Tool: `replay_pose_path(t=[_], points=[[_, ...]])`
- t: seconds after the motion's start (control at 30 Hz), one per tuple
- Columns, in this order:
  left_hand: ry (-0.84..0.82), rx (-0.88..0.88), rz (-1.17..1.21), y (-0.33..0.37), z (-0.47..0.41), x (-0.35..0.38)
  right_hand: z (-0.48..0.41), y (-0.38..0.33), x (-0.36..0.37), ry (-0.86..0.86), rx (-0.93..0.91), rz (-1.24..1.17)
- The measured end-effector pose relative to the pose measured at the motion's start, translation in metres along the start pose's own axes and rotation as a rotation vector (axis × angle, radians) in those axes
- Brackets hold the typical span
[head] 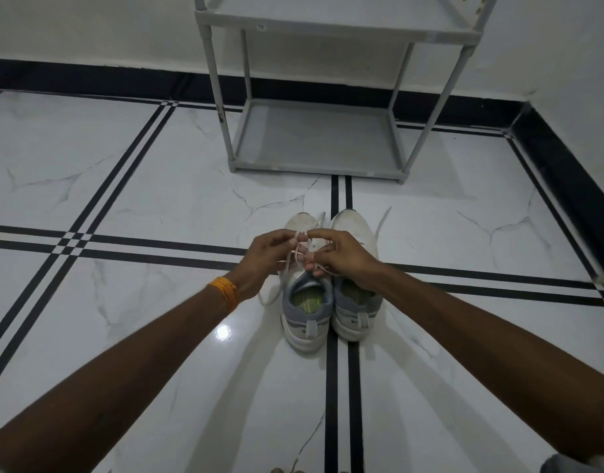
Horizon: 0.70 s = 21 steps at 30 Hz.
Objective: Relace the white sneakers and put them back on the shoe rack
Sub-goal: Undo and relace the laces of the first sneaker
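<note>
Two white sneakers stand side by side on the floor, toes pointing away from me: the left sneaker (305, 319) and the right sneaker (357, 312), both with grey heels and green insoles. My left hand (264, 259) and my right hand (341, 254) meet over the left sneaker's tongue, each pinching a strand of its white lace (295, 254). A loose lace end trails down the left side of that shoe. The grey shoe rack (317, 138) stands beyond the shoes against the wall, its bottom shelf bare.
The floor is glossy white marble tile with black double stripes (341, 387). A black skirting runs along the white walls, which meet in a corner at the right. An orange thread band (225, 293) circles my left wrist.
</note>
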<state>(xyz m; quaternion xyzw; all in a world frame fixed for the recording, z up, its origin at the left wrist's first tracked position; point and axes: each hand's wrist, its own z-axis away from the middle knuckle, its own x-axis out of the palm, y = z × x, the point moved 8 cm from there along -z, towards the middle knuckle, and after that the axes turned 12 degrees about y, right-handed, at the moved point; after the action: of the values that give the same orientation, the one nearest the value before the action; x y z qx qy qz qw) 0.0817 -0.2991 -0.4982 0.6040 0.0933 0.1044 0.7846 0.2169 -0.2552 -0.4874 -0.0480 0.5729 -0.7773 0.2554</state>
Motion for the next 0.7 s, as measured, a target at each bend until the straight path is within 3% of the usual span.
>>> replay_pose_path(t=[0.13,0.27,0.4,0.7], points=[[0.095,0.164,-0.109,0.005,0.0,0.005,0.002,0.005,-0.002,0.015,0.036,-0.047],[0.108,0.133,-0.066,0.005,-0.003,0.004,0.001,0.007,-0.003,0.018,0.055,-0.071],[0.064,0.185,-0.188,0.005,0.005,0.015,0.0,0.006,-0.002,0.016,0.033,-0.049],[0.152,0.251,-0.302,0.008,0.003,0.011,0.001,0.004,-0.001,0.028,0.005,-0.081]])
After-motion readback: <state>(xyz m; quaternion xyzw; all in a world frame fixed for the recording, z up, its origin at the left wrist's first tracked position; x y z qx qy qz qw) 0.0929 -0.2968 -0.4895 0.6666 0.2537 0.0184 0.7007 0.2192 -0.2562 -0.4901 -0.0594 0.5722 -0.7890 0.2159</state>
